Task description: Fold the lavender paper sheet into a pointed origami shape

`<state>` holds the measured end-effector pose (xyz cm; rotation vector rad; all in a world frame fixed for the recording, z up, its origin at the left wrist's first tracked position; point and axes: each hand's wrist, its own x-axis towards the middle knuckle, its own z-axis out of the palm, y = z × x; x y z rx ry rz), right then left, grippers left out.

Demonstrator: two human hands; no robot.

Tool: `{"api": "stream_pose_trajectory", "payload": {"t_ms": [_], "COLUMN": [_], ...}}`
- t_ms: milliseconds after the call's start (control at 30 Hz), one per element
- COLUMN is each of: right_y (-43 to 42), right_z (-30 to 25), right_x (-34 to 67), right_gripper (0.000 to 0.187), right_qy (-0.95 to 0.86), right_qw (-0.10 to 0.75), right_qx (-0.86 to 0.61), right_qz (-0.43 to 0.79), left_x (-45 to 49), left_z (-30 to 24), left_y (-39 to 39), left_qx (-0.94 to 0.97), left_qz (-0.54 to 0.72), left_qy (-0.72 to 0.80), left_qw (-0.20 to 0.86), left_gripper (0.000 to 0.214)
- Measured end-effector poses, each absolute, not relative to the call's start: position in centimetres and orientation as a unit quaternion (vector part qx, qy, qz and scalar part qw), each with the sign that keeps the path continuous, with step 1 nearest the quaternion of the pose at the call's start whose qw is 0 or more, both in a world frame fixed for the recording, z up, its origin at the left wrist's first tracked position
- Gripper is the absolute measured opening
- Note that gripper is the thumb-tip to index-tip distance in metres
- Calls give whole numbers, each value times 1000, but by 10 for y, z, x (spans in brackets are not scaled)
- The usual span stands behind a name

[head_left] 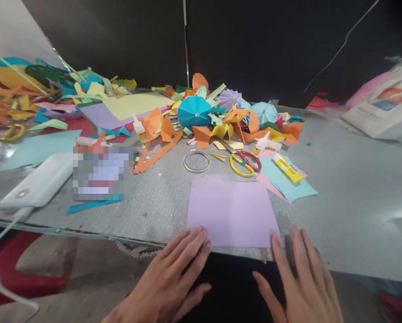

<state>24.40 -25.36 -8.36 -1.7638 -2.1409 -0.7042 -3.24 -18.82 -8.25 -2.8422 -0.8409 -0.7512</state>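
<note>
A square sheet of lilac paper point(232, 213) lies flat on the grey textured tabletop point(352, 197), close to its near edge. My left hand point(169, 278) rests at the sheet's lower left corner, its fingertips touching the paper. My right hand point(298, 280) is at the lower right corner, with its fingertips on or just against the sheet. Both hands are spread and hold nothing.
Beyond the sheet lie scissors with yellow and red handles point(244, 163), a clear tape roll point(196, 161) and a yellow glue stick point(288, 168). A heap of coloured paper scraps and paper parasols point(194, 112) fills the back. A white power bank point(35, 179) trails a cable over the left edge.
</note>
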Motion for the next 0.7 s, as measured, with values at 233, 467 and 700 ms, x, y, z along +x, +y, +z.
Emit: {"api": "stream_pose_trajectory", "payload": {"t_ms": [233, 467, 700], "right_y": [-241, -246, -260], "right_z": [-80, -76, -80], "right_x": [198, 213, 237], "right_gripper": [52, 41, 56], "right_qy": [-839, -809, -770], "right_qw": [194, 179, 185], "right_qx": [-466, -515, -569], "right_qz": [-202, -221, -224], "left_x": [-26, -23, -35], "left_z": [-86, -89, -94], "left_y": [-188, -192, -196], "left_qx": [-915, -907, -903], "left_qz": [-278, -287, -287], "left_qy": [-284, -302, -320], "left_qw": [71, 61, 16], "left_gripper": [34, 37, 45]}}
